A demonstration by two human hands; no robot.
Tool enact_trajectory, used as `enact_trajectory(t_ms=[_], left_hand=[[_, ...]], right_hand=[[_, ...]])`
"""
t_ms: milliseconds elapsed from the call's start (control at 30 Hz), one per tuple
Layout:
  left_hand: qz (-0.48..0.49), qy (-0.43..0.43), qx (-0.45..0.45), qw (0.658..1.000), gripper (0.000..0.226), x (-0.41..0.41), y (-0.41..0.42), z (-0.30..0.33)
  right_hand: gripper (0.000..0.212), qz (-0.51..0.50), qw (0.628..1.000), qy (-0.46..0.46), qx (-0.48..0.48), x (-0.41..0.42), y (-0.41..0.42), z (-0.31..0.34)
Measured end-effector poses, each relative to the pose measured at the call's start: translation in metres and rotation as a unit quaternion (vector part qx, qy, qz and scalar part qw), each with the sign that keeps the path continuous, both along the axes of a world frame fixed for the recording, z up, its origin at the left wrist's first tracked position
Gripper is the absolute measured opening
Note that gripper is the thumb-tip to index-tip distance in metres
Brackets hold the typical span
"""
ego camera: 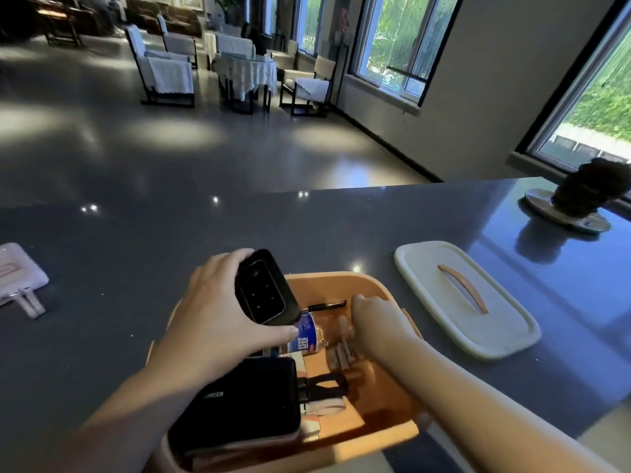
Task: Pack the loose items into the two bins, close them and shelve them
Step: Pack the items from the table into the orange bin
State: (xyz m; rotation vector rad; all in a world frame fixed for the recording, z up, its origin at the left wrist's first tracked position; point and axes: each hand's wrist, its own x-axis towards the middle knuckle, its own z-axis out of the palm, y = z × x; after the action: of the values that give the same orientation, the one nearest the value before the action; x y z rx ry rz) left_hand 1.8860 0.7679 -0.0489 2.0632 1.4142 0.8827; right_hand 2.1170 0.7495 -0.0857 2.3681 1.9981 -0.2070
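Orange bin [345, 285] sits lidless at the near tabletop [136, 268] edge, long axis running away from us. Left hand [218, 315] grips a glossy black device [264, 288], tilted over it; right hand [379, 322] reaches inside — grasp unclear. Dark, polished surface; white lid [464, 298] alongside, windowed lounge beyond.

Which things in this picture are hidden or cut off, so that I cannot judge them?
Head view only:
- Right hand: fingertips reach down into the orange bin; a grip cannot be confirmed.
- Bottle: partly covered by the black device in the left hand.
- White object: cut off by the left edge.
- Power bank: hides the items beneath it.
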Motion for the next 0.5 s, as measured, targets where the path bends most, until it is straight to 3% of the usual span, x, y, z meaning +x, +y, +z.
enact_trajectory(t_ms=[300,500], left_hand=[[-0.019,-0.01,-0.01,1.0,0.11,-0.016,-0.011,0.002],[-0.048,0.0,0.003,0.999,0.108,-0.006,-0.017,0.004]], right_hand=[[0.013,-0.014,0.997,-0.056,-0.045,-0.009,0.009,-0.018],[0.014,-0.033,0.997,0.054,0.033,-0.007,-0.006,0.014]])
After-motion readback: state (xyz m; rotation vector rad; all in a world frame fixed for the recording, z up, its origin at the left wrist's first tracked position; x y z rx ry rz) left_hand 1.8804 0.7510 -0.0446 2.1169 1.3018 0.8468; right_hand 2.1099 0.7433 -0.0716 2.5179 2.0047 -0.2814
